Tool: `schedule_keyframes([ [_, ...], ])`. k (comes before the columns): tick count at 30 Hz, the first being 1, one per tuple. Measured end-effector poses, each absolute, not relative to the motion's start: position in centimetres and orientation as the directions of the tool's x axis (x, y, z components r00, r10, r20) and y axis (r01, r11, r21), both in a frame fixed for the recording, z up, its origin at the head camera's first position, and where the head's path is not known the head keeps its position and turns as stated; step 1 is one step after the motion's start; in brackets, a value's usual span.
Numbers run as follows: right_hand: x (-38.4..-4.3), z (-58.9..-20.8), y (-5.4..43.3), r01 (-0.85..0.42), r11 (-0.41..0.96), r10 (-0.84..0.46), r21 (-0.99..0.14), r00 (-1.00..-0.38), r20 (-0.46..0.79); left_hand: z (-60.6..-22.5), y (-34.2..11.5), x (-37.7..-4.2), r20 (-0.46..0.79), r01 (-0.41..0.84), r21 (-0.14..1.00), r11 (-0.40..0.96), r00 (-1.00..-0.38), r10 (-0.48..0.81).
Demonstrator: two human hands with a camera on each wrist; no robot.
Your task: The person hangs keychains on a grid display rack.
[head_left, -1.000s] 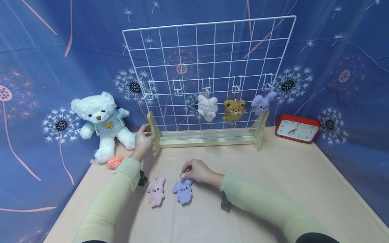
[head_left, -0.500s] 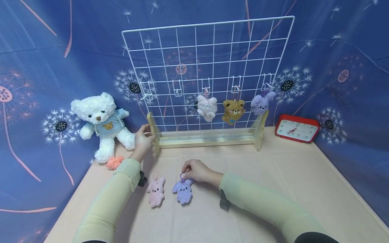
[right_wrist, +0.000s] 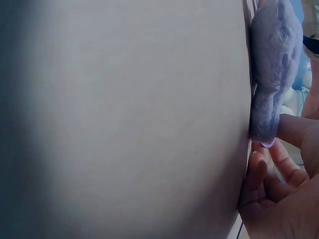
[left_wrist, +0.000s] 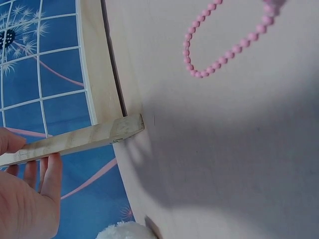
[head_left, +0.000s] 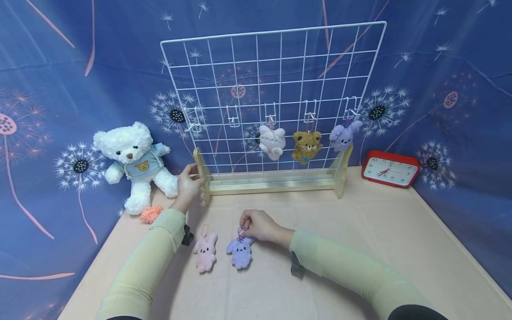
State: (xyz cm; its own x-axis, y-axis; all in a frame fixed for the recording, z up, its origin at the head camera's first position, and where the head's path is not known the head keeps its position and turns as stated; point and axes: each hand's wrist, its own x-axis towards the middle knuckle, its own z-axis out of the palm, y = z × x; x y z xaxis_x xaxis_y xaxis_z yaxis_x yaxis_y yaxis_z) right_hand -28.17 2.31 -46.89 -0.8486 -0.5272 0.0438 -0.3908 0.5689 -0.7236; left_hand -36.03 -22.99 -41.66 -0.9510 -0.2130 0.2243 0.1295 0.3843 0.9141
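Note:
My left hand (head_left: 189,184) grips the left wooden upright (left_wrist: 75,142) of the rack, thumb on one side and fingers on the other. With my right hand (head_left: 261,224) I pinch the purple bead loop of a lilac plush bunny keychain (head_left: 241,254) lying on the table. In the right wrist view the lilac bunny (right_wrist: 277,55) is seen edge-on, and the fingertips at its loop are partly hidden. Left of it lies a pink plush bunny keychain (head_left: 206,253); its pink bead loop (left_wrist: 228,56) shows in the left wrist view.
On the white wire grid (head_left: 270,80) hang a white plush (head_left: 272,143), a brown bear plush (head_left: 307,146) and another lilac bunny (head_left: 344,137). Two hooks at left hold nothing. A white teddy (head_left: 132,164), orange yarn (head_left: 151,214) and a red clock (head_left: 390,169) stand around.
The lilac bunny on the table has shifted very slightly left, and its loop stands a little higher in my right fingers. My left hand stays on the upright.

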Motion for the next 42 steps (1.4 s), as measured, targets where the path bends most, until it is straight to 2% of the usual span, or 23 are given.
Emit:
schedule_keyframes([
  [11, -28.2, -46.5, 2.8, -0.412, 0.541, -0.55, -0.733, -0.833, 0.062, -41.7, -23.0, -36.1, 0.234, 0.134, 0.91, 0.392, -0.948, -0.218],
  [15, -28.2, -46.4, 3.1, -0.431, 0.522, -0.563, -0.736, -0.822, 0.082, -42.0, -23.1, -36.2, 0.238, 0.152, 0.922, 0.357, -0.949, -0.209],
  [24, -28.1, -45.2, 3.1, -0.428, 0.375, -0.6, -0.822, -0.789, 0.136, -42.0, -23.0, -36.2, 0.242, 0.159, 0.925, 0.345, -0.946, -0.214],
  [33, -28.6, -44.3, 3.3, -0.502, 0.317, -0.625, -0.805, -0.749, 0.221, -41.7, -23.0, -36.2, 0.232, 0.144, 0.924, 0.353, -0.947, -0.221],
  [42, -28.8, -43.3, 3.3, -0.448, 0.239, -0.578, -0.862, -0.779, 0.244, -41.7, -23.1, -36.2, 0.25, 0.159, 0.917, 0.366, -0.944, -0.216],
])
